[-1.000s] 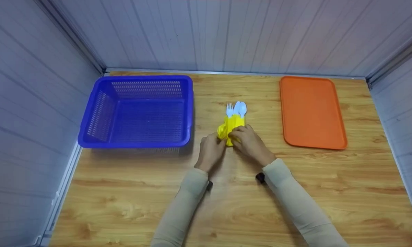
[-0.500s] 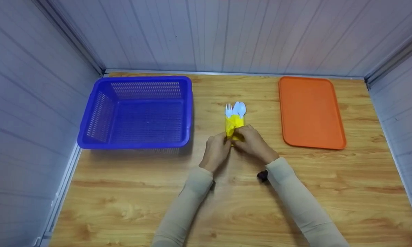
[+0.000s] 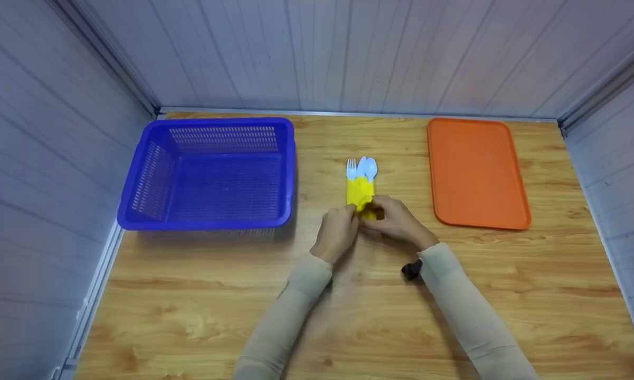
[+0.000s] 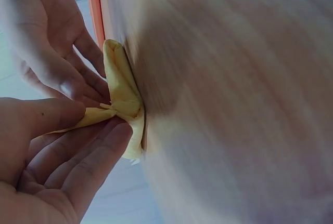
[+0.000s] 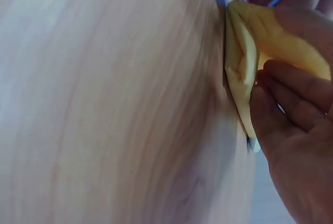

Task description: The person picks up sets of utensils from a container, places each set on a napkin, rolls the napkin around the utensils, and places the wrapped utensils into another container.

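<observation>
A yellow napkin (image 3: 360, 191) wraps the lower ends of a white fork (image 3: 351, 169), a white spoon (image 3: 371, 168) and a third white piece of cutlery (image 3: 362, 166) between them. My left hand (image 3: 336, 232) pinches a flap of the napkin at its near end, thumb against fingers, as the left wrist view shows. From the right side, my right hand (image 3: 396, 221) holds the napkin with curved fingers (image 5: 268, 112) against it. The flap (image 4: 86, 119) stands up off the table between the hands. In the right wrist view the cutlery is mostly hidden.
A blue plastic basket (image 3: 287, 195) with slotted sides stands at the left of the wooden table (image 3: 369, 322). An orange tray (image 3: 480, 174) lies to the right. Pale panel walls (image 3: 322, 53) enclose the back and both sides.
The napkin's loose left side has been brought inward over the cutlery and now bunches near the right hand. Both hands have shifted slightly right; the cutlery has hardly moved.
</observation>
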A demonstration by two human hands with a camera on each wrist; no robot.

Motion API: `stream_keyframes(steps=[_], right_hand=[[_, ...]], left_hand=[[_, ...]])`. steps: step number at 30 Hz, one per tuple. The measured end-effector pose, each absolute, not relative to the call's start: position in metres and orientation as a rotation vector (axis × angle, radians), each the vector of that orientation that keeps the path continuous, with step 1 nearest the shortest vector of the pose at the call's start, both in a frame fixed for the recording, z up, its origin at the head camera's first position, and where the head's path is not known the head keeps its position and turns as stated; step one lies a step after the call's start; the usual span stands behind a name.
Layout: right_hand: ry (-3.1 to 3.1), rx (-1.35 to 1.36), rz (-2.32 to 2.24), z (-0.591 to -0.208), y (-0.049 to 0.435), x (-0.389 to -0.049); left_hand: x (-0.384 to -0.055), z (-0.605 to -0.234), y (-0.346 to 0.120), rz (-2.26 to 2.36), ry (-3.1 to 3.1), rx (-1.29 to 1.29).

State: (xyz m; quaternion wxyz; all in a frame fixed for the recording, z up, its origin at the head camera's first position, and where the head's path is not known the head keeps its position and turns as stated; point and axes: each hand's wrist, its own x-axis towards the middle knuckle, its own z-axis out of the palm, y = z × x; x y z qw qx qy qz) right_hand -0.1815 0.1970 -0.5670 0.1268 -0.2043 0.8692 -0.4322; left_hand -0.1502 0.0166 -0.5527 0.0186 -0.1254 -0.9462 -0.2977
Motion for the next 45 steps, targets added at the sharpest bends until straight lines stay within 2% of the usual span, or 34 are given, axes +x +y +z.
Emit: stream_keyframes(steps=[9,19,29,39,45], right_hand=[[2.303,-0.472,-1.489,-0.570,0.208,-0.178],[2.398,-0.241,-1.551,-0.558,0.201,-0.177],[2.394,0.110,-1.487,-0.550,0.195,-0.178],[2.496,0.062,-1.387,-0.553,0.197,-0.179],[2.516,0.029,-1.377,-0.558,0.199,-0.179]], left_hand=[[-0.153,-0.552,0.016,-0.918,-2.986,-0.414],[-0.150,-0.553,0.015,-0.842,-3.013,-0.506],[-0.137,-0.555,0.025,-0.443,-2.941,-0.678],[-0.118,-0.560,0.045,0.033,-2.813,-0.687],[-0.110,-0.565,0.049,0.134,-2.718,-0.680]])
